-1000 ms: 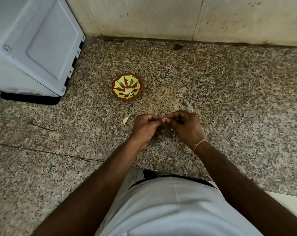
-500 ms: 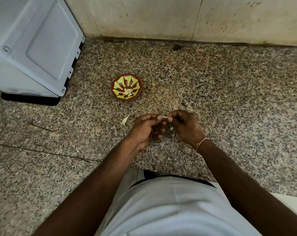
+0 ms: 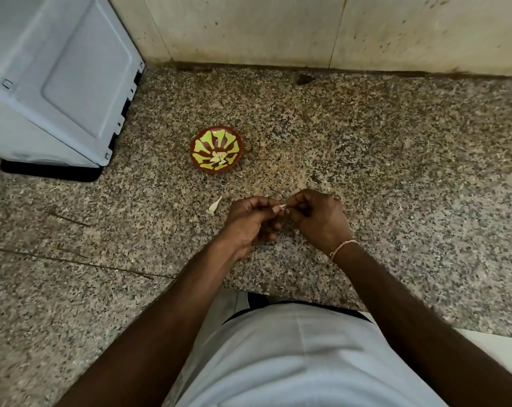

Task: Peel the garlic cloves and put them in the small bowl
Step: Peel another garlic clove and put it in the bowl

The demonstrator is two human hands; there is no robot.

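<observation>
Garlic clove (image 3: 283, 206), small and pale, pinched between both sets of fingers just above the counter (image 3: 380, 177). Left hand (image 3: 248, 221) curled, fingertips closed on the clove's left end; right hand (image 3: 317, 218) curled likewise, gripping its right end, a thin band at the wrist. Loose peel scrap (image 3: 214, 206) lying on the granite just left of the left hand. Small bowl (image 3: 216, 153), red with yellow-green pattern, farther back, holding several pale cloves. White appliance (image 3: 58, 80) at far left against the wall.
</observation>
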